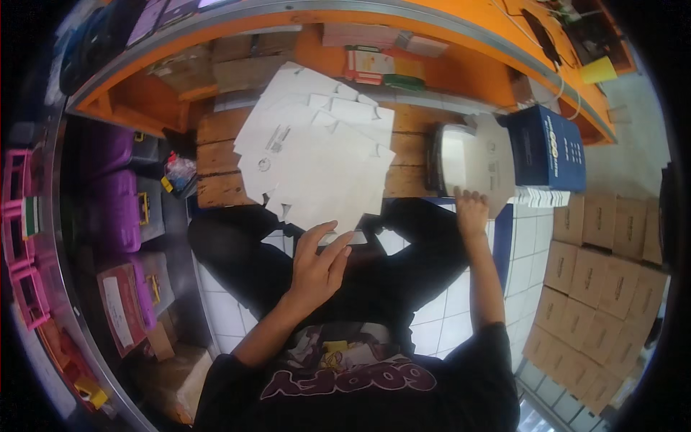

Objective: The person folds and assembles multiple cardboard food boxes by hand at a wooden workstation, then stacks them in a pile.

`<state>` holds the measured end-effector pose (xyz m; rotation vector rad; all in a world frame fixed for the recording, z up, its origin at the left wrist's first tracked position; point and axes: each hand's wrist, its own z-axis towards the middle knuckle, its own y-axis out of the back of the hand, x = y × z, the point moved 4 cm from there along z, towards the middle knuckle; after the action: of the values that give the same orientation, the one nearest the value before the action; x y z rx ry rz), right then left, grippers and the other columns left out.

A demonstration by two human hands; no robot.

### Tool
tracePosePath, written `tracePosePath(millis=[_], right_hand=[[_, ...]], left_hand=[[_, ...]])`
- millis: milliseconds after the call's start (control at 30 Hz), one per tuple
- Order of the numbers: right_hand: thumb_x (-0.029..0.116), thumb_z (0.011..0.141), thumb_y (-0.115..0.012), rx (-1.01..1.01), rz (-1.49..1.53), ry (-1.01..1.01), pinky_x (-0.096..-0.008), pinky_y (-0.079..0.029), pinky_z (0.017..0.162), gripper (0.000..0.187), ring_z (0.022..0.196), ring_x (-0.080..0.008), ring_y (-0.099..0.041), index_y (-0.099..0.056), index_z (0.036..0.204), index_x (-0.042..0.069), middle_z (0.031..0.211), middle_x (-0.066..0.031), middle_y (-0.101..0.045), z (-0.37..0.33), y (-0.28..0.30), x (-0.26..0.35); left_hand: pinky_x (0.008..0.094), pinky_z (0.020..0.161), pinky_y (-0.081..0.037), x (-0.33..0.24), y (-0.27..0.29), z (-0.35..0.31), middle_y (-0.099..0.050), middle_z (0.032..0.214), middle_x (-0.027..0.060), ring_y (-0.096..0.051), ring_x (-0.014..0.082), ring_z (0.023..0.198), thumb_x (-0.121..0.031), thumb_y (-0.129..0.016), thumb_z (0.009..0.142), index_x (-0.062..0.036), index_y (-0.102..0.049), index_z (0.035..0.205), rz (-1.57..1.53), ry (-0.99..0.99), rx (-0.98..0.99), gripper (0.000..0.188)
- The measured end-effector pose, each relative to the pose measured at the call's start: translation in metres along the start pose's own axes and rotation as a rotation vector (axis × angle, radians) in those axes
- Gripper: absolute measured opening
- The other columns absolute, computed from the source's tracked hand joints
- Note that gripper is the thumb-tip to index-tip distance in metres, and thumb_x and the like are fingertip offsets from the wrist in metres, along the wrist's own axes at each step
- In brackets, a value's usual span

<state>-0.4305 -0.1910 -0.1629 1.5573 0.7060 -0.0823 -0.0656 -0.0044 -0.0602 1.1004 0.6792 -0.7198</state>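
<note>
A pile of flat white cardboard sheets (327, 169) with cut notches along their edges lies fanned out on the wooden bench in front of me. My left hand (317, 265) is at the pile's near edge, fingers stretched out and apart, over a small pale flap. To the right, my right hand (471, 211) has its fingers closed at the near edge of a pale card sheet (495, 162) with curved sides. That sheet lies beside a dark blue box (551, 147); what lies under it is mostly hidden.
The wooden bench (216, 162) stands before an orange shelf unit (471, 68) holding packs and cartons. Purple-lidded bins (119, 212) line the left side. On the right, brown cartons (594, 288) are stacked on the tiled floor. White stacked edges (543, 196) show below the blue box.
</note>
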Motion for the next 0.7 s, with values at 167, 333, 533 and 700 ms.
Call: tracePosePath(millis=[167, 333, 533, 700], right_hand=[[0.01, 0.092, -0.059, -0.362, 0.274, -0.02, -0.0512, -0.047, 0.106, 0.05, 0.121, -0.0364, -0.063, -0.058, 0.142, 0.01, 0.127, -0.0178, -0.066, -0.007, 0.064, 0.076], [0.035, 0.088, -0.075, -0.206, 0.81, 0.355, -0.0593, -0.035, 0.117, 0.069, 0.138, -0.0405, -0.05, -0.051, 0.146, 0.005, 0.153, -0.0247, -0.049, -0.01, 0.117, 0.267], [0.04, 0.088, -0.076, -0.038, 0.772, 0.366, -0.0576, -0.041, 0.107, 0.055, 0.135, -0.0397, -0.053, -0.064, 0.131, 0.006, 0.148, -0.0236, -0.056, 0.0, 0.098, 0.302], [0.035, 0.103, -0.061, 0.267, 1.442, 0.18, -0.0418, -0.051, 0.069, 0.036, 0.077, -0.0324, -0.069, -0.07, 0.104, 0.0, 0.082, -0.0157, -0.071, 0.029, 0.097, 0.25]], left_hand=[[0.039, 0.088, -0.054, 0.03, 0.016, -0.012, -0.067, 0.116, 0.017, -0.066, 0.0332, 0.103, -0.002, -0.071, 0.091, -0.003, -0.074, 0.114, 0.005, 0.142, -0.046, 0.023], [0.0435, 0.085, -0.055, 0.068, 0.013, -0.031, -0.071, 0.107, 0.0143, -0.069, 0.0347, 0.098, -0.017, -0.067, 0.097, -0.0045, -0.074, 0.111, 0.097, 0.332, 0.441, 0.02], [0.0456, 0.09, -0.054, 0.071, 0.032, -0.048, -0.071, 0.106, 0.0145, -0.068, 0.036, 0.103, -0.026, -0.063, 0.099, -0.0078, -0.074, 0.112, 0.107, 0.376, 0.579, 0.025], [0.0466, 0.093, -0.053, 0.11, 0.02, -0.046, -0.069, 0.112, 0.018, -0.066, 0.0386, 0.108, -0.021, -0.062, 0.1, -0.0067, -0.073, 0.114, 0.126, 0.55, 0.322, 0.022]])
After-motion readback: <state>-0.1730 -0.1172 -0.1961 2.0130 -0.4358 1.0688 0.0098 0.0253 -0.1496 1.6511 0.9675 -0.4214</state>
